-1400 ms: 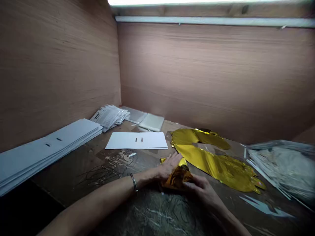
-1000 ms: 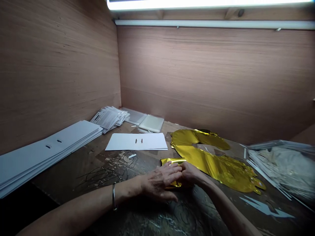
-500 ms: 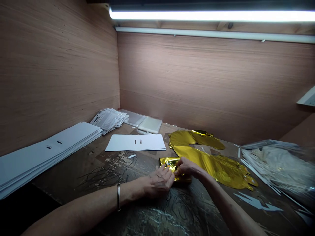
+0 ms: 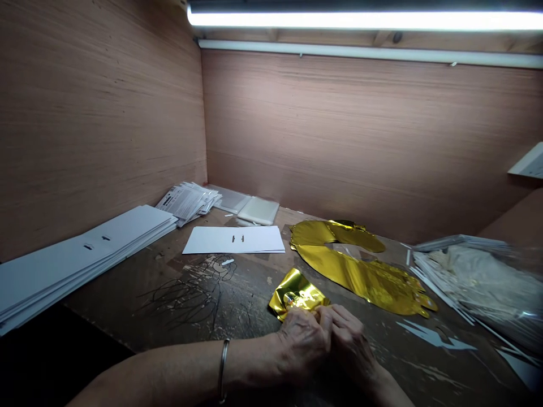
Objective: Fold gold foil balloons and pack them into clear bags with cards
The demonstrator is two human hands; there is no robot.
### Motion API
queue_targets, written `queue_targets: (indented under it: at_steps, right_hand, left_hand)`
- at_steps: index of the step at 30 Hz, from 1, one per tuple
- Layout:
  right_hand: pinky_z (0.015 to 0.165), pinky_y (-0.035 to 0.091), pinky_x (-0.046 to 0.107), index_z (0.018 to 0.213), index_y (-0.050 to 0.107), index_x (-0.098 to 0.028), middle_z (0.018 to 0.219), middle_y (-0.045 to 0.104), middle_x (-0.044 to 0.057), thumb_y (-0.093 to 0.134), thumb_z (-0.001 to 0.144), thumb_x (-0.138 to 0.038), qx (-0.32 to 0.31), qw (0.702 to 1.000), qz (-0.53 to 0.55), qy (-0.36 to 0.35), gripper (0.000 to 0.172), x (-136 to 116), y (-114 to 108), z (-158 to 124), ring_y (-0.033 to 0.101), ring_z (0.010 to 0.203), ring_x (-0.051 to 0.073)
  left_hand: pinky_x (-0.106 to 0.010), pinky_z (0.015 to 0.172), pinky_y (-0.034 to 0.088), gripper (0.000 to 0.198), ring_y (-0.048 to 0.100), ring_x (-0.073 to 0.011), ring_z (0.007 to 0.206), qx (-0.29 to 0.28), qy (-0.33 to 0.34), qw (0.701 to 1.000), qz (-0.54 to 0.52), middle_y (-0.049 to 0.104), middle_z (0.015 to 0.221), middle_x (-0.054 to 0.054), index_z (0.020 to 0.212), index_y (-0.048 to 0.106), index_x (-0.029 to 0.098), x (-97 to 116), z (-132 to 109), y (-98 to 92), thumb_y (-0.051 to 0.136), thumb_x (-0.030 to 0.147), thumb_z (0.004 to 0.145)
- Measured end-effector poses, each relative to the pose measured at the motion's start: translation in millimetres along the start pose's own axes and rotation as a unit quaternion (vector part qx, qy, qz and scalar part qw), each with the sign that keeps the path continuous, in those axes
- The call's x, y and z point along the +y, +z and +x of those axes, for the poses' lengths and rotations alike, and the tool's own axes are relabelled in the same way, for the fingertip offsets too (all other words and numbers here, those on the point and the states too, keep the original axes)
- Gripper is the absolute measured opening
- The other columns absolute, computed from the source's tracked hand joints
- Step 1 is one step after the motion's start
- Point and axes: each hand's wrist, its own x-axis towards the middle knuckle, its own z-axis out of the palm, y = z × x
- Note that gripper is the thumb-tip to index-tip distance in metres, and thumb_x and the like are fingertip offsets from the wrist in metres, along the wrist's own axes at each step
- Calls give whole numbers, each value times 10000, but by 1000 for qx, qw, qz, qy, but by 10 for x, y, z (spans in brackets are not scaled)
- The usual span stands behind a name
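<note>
A folded piece of shiny gold foil (image 4: 297, 287), probably a flat foil balloon, is pinched at its near edge between both hands. My left hand (image 4: 303, 342), with a metal bangle on the wrist, has its fingers closed on the foil. Pressed close beside it, my right hand (image 4: 350, 339) is also closed at the same edge. Both sets of fingertips are hidden behind the knuckles. Beyond them, to the right, lies a larger flat gold foil balloon (image 4: 360, 280), curved in shape.
White cards with hanger slots (image 4: 235, 240) lie mid-table, with a taller card stack (image 4: 106, 240) to the left. Printed packets (image 4: 186, 202) and clear bags (image 4: 258, 210) sit at the back. Plastic bags (image 4: 487, 277) and white scraps (image 4: 436, 336) are on the right. Dark threads (image 4: 186, 294) lie left.
Both hands have come nearer to me and together at the foil's near edge. The folded foil has turned from flat on the table to a slanted position. The view has shifted slightly.
</note>
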Motion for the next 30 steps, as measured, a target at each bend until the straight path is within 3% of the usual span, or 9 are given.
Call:
queue_targets:
  at_steps: [3,6,9,12,15,19,24,27,30]
  right_hand:
    - [589,430,256,751,572,-172,719,600,59,364,796,-181,-38,999,23,-8,213,77,-47,3,523,677,143]
    - [634,444,270,861,570,-171,838,615,72,349,794,-152,-47,999,11,-12,232,136,-68,-20,533,742,147]
    - [626,433,298,892,571,-160,882,613,95,366,775,-123,-38,998,-40,-22,239,118,-83,-45,534,735,159]
    - [667,401,331,999,533,-176,965,586,109,376,770,-114,-30,995,-76,-65,284,16,-127,-65,521,797,172]
    - [696,367,329,932,562,-209,819,624,49,402,767,-122,-45,996,-25,-76,246,-97,-161,-84,520,728,146]
    - [638,359,299,758,598,-229,625,603,1,434,761,-210,-61,988,63,124,165,-149,-124,-91,503,611,136]
    - [576,367,253,661,590,-221,669,628,-3,458,715,-315,-98,894,135,415,171,-147,-42,17,537,636,163]
    - [525,340,243,640,553,-210,615,611,-5,485,664,-302,-140,855,113,486,116,-147,-39,152,536,605,165]
    - [496,304,235,618,517,-213,594,593,-15,532,581,-256,-178,837,66,513,59,-113,-51,278,527,601,165]
  left_hand:
    - [-352,750,373,467,479,-220,901,44,103,990,-80,496,1015,-123,1078,388,115,-316,-148,-111,503,361,697]
    - [-317,902,249,594,367,-195,1074,36,194,969,-150,431,1160,-79,1152,345,174,-638,-280,-118,483,498,674]
    - [-309,946,177,644,329,-183,1114,39,185,964,-185,386,1212,-81,1203,297,169,-751,-356,-35,493,483,676]
    - [-321,959,139,678,292,-192,1140,49,171,962,-205,358,1232,-97,1221,275,157,-708,-374,28,496,488,672]
    - [-320,958,140,652,298,-196,1133,49,168,959,-222,373,1219,-101,1202,309,157,-674,-367,21,511,473,669]
    - [-303,917,226,570,398,-191,1043,17,154,950,-272,463,1124,-78,1136,382,173,-736,-371,-41,545,437,658]
    - [-242,745,373,476,496,-159,881,11,69,931,-357,529,1011,-55,1111,373,153,-831,-354,15,526,343,703]
    - [-199,687,387,272,526,-104,778,62,8,916,-396,578,889,-26,1059,406,133,-831,-303,137,373,222,803]
    - [-201,679,395,238,531,-99,747,117,-44,919,-375,588,837,-31,1007,460,122,-815,-266,223,355,166,798]
